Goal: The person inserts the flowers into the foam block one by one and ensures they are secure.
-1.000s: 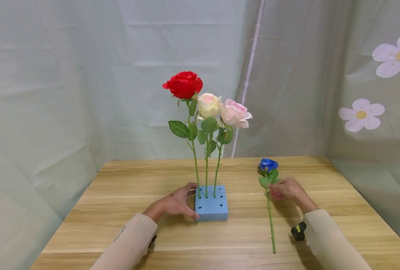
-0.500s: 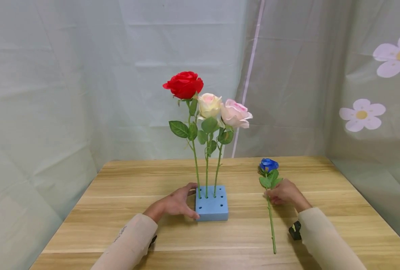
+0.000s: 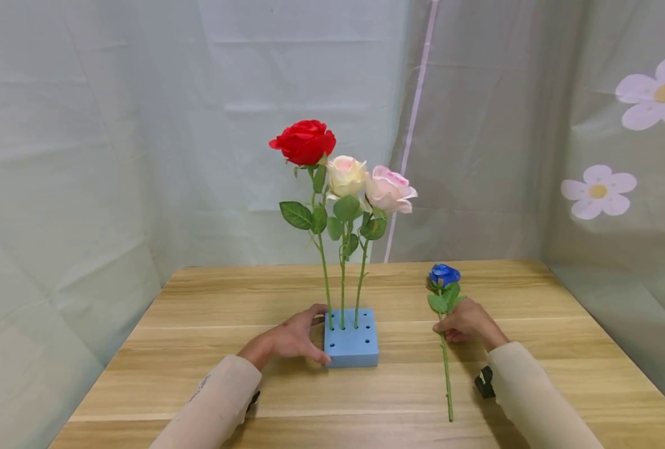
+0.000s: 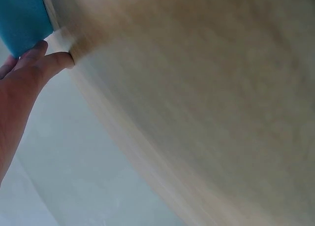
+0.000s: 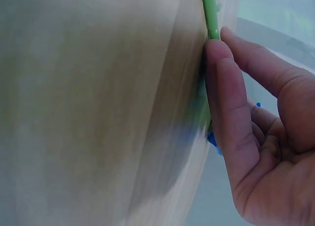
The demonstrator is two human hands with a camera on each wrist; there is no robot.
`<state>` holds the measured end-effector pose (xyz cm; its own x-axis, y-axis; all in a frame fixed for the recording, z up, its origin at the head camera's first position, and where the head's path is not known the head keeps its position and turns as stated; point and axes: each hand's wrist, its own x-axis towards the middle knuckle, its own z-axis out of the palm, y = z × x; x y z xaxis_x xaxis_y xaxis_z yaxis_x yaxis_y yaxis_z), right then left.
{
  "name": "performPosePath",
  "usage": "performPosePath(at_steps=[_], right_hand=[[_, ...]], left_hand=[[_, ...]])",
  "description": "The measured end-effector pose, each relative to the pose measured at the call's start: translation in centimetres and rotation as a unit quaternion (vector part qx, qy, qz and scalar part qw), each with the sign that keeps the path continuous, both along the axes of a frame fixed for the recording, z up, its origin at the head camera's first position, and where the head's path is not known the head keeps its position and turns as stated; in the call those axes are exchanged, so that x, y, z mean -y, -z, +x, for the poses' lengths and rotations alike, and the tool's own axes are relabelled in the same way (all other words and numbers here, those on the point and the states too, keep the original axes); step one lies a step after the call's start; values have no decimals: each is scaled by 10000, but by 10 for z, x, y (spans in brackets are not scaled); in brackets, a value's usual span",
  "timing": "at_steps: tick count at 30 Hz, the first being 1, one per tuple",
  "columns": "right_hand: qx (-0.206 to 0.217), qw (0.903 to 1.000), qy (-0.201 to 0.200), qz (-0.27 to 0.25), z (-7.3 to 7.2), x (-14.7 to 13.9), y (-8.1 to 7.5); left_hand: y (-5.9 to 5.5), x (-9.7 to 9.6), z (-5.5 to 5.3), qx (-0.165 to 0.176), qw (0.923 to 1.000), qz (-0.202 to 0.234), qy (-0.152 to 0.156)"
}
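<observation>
A light-blue block (image 3: 350, 350) with several small holes stands on the table, a red rose (image 3: 303, 143), a cream rose (image 3: 346, 176) and a pink rose (image 3: 390, 190) upright in it. My left hand (image 3: 294, 337) holds the block's left side, thumb at the front corner and fingers towards the back. In the left wrist view the block (image 4: 24, 21) shows at the fingertips. To the right lies a blue rose (image 3: 443, 275), head towards the back. My right hand (image 3: 468, 322) pinches its stem just below the leaves. The right wrist view shows the green stem (image 5: 210, 14) between thumb and fingers.
The wooden table (image 3: 226, 399) ends at a pale curtain (image 3: 287, 75) behind it. More curtain with printed flowers (image 3: 599, 191) hangs at the right. A black wrist device (image 3: 485, 382) sits under the right sleeve.
My right hand has come left and slightly down onto the blue rose's stem and now pinches it. The rose's stem end has shifted slightly left. My left hand stays on the block.
</observation>
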<state>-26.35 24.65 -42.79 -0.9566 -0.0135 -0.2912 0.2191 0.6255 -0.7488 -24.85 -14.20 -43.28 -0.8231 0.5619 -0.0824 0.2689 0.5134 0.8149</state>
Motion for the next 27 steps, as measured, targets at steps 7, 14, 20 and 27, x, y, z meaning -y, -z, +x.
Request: performPosePath(at_steps=[7, 14, 20, 27], right_hand=[[107, 9999, 50, 4, 0, 0, 1], [79, 9990, 180, -401, 3, 0, 0], [-94, 9984, 189, -531, 6, -1, -5], [-309, 9963, -122, -793, 6, -1, -15]], left_hand=[[1, 0, -1, 17, 10000, 15, 22], [-1, 0, -1, -6, 10000, -36, 29], [-1, 1, 0, 13, 10000, -47, 1], [-1, 0, 1, 26, 10000, -20, -24]])
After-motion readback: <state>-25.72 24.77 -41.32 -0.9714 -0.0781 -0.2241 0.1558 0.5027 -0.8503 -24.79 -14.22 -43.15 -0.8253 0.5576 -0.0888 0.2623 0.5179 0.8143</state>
